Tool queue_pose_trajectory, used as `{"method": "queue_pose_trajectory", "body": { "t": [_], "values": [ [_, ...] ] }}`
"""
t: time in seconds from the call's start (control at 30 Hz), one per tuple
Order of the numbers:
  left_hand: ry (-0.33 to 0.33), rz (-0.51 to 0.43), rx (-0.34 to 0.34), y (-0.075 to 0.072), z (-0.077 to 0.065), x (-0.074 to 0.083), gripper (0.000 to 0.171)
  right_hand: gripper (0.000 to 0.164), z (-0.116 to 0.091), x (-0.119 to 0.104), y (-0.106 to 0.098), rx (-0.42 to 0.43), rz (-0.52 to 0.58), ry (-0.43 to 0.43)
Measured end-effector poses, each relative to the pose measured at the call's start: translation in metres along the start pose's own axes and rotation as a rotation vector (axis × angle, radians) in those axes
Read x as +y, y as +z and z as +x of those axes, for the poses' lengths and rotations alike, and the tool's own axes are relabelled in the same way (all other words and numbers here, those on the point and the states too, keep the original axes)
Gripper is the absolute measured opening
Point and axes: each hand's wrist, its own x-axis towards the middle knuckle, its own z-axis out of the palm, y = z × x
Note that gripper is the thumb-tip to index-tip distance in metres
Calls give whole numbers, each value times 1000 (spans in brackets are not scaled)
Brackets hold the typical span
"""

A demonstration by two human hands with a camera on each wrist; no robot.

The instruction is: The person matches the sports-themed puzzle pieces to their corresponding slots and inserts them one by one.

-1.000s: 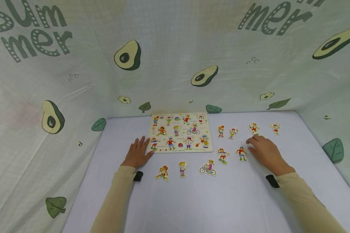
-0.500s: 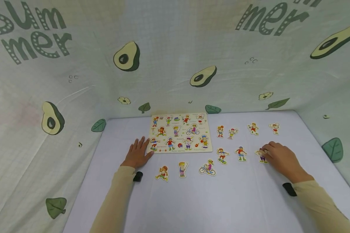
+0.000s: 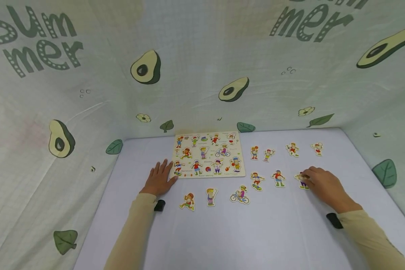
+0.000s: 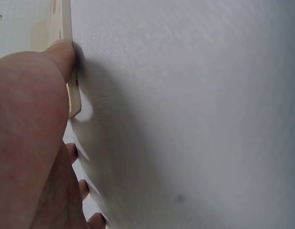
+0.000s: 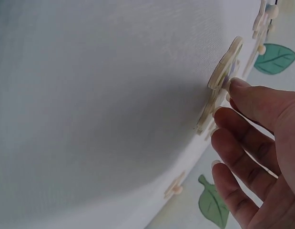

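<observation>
My right hand (image 3: 325, 186) pinches a small wooden puzzle piece (image 3: 302, 184), a figure with purple trousers, at the right of the table. In the right wrist view, thumb and forefinger meet at this piece (image 5: 225, 63), while the other fingers are loosely bent. The fingers partly cover it in the head view. My left hand (image 3: 156, 179) lies spread on the table beside the puzzle board (image 3: 227, 162), a pale wooden panel with printed sports figures. Its thumb touches the board's edge in the left wrist view.
Several loose sports-figure pieces lie around: a cyclist (image 3: 239, 195), a batter (image 3: 210, 197) and a runner (image 3: 188, 201) in front of the board. A skater (image 3: 278, 178), a soccer player (image 3: 292, 149) and others are to its right. A printed cloth (image 3: 189, 67) hangs behind the white table.
My right hand has shifted right and slightly towards me since one second ago, bringing the purple-trousered piece into view at its fingertips. It has barely moved since half a second ago. My left hand stays put.
</observation>
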Motion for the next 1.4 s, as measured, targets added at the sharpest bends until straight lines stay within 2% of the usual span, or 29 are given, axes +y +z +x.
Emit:
{"method": "queue_pose_trajectory", "body": {
  "t": [0.23,0.83,1.07,1.4],
  "values": [
    [2,7,9,-1,-3,3,74,16,3,-2,2,13,13,-27],
    [-4,22,-6,-4,-4,4,75,19,7,-5,1,-6,-21,-32],
    [-3,20,-4,-5,-4,6,75,17,12,-14,-5,-5,-9,-33],
    [9,10,10,0,-1,0,75,15,28,-33,-10,52,30,-110]
  ]
}}
